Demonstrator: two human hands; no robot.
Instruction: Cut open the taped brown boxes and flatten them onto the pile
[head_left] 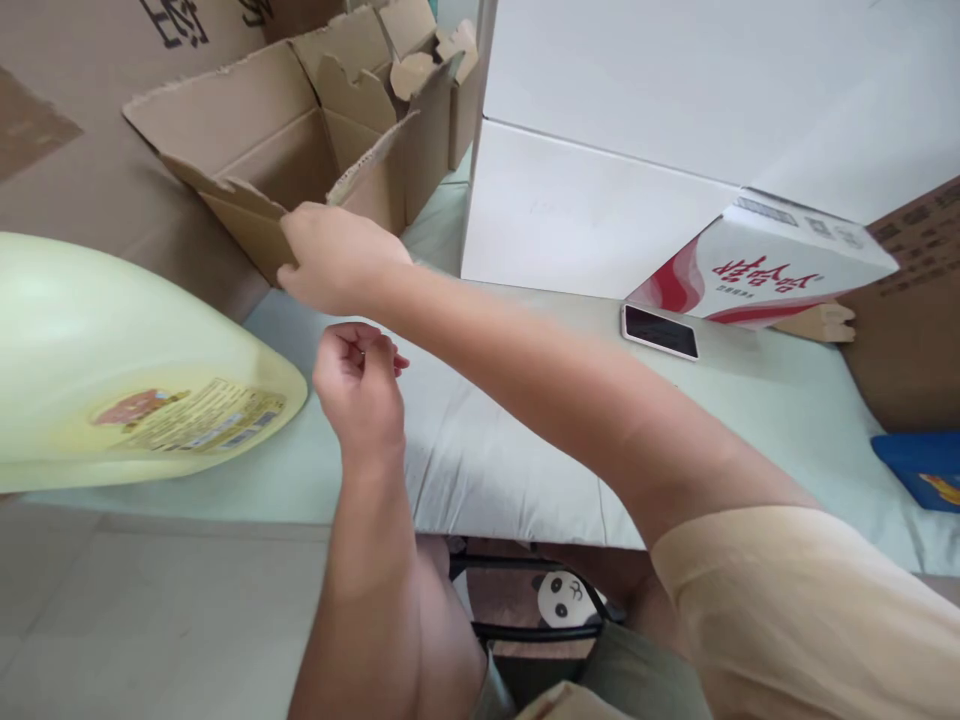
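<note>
My right hand (337,258) reaches across from the right, its back toward me, and overlaps the near wall of an open cardboard box (247,140). Its fingers are curled and mostly hidden; I cannot tell whether they touch the cardboard or hold something small. Just below it, my left hand (360,385) is raised above the pale cloth, with thumb and fingers curled together and nothing visible in them. To the left of it lies a large pale yellow bottle (142,360) with a printed label, apart from the hand.
A pale green cloth-covered surface (510,450) stretches before me. White boxes (570,210) stand behind it. A phone (660,332) lies by a red-and-white carton (765,262). Farther right are a brown carton (915,320) and a blue item (919,470). A panda-face picture (562,598) shows below the edge.
</note>
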